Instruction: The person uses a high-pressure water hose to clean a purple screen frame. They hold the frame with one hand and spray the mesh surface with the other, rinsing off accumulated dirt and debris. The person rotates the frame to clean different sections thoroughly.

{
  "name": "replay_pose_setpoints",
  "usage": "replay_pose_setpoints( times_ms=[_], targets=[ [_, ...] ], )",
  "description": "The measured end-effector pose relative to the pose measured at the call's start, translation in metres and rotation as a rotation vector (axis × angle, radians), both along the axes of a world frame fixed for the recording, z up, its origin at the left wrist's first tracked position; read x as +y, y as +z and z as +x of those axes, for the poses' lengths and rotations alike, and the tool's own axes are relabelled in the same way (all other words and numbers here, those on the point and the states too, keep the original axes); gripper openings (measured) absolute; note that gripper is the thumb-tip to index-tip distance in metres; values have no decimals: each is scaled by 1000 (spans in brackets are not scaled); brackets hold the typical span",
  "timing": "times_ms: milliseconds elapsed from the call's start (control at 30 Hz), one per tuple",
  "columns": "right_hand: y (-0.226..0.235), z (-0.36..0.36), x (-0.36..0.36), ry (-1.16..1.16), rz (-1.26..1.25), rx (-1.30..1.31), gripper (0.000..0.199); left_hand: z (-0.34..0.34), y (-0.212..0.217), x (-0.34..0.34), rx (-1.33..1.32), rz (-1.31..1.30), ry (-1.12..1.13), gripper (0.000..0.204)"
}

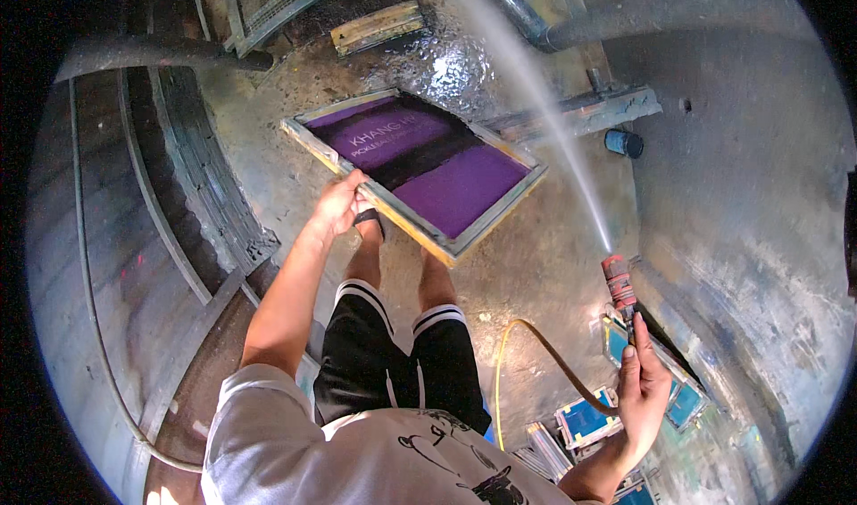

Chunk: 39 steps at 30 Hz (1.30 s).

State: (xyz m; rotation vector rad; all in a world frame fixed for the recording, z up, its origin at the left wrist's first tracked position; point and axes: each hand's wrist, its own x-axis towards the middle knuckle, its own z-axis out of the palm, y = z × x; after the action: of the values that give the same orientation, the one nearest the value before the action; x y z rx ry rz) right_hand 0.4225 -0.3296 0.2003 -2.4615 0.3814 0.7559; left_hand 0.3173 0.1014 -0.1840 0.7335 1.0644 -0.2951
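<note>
My left hand [340,202] is closed on the near edge of a screen printing frame [464,188]. Purple mesh fills this frame, with a dark band and pale lettering across it, and it is held tilted above the wet floor. On the right, my right hand [641,382] grips a hose spray nozzle [618,279] with a red head. A white jet of water [558,130] shoots from it toward the far floor, passing to the right of the frame. The yellow hose [527,325] loops down from my right hand toward my legs.
Smaller blue-mesh frames [585,420] stand and lean at the lower right. A blue can [623,143] lies by the right wall, near a long beam [580,114]. Farther off, a wooden block [378,28] rests on the floor. A grey hose [85,273] runs along the left.
</note>
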Motion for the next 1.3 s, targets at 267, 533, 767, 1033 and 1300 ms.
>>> replay_pose_setpoints(
  times_ms=[267, 533, 767, 1033, 1300],
  targets=[
    [-3, 1, 20, 66, -62, 37, 39, 12, -45, 73, 119, -67, -92, 15],
    [0, 14, 36, 274, -172, 116, 39, 19, 1, 26, 54, 94, 359, 42],
    [-26, 10, 61, 455, -134, 54, 36, 41, 18, 9, 74, 289, 391, 36],
    [-49, 12, 99, 476, -183, 153, 37, 51, 18, 13, 110, 314, 321, 48],
    [-61, 18, 104, 536, -191, 107, 38, 61, 8, 22, 126, 323, 291, 53]
  ],
)
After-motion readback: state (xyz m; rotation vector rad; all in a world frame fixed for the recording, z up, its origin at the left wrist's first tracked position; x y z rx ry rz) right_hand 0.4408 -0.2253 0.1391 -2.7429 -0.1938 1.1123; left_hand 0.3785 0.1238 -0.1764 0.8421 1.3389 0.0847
